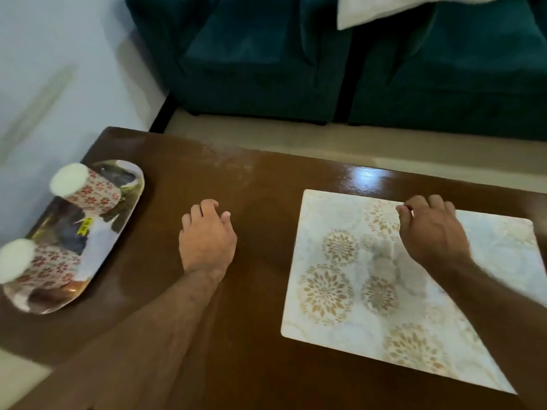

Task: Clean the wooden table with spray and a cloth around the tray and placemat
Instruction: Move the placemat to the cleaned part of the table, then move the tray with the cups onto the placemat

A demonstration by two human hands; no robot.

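A brown wooden table fills the lower view. At its left end lies an oval printed tray carrying two floral mugs: one at the far end, one at the near end. A pale placemat with gold flower prints lies on the right. My left hand hovers over the bare wood between tray and placemat, fingers loosely curled, holding nothing. My right hand is over the placemat's far edge with fingers curled down; whether it grips the mat is unclear. No spray bottle or cloth is in view.
A dark green sofa stands beyond the table's far edge, with a white cushion on it. A strip of beige floor separates them. A white wall runs along the left. Pale dried marks show on the wood near the far edge.
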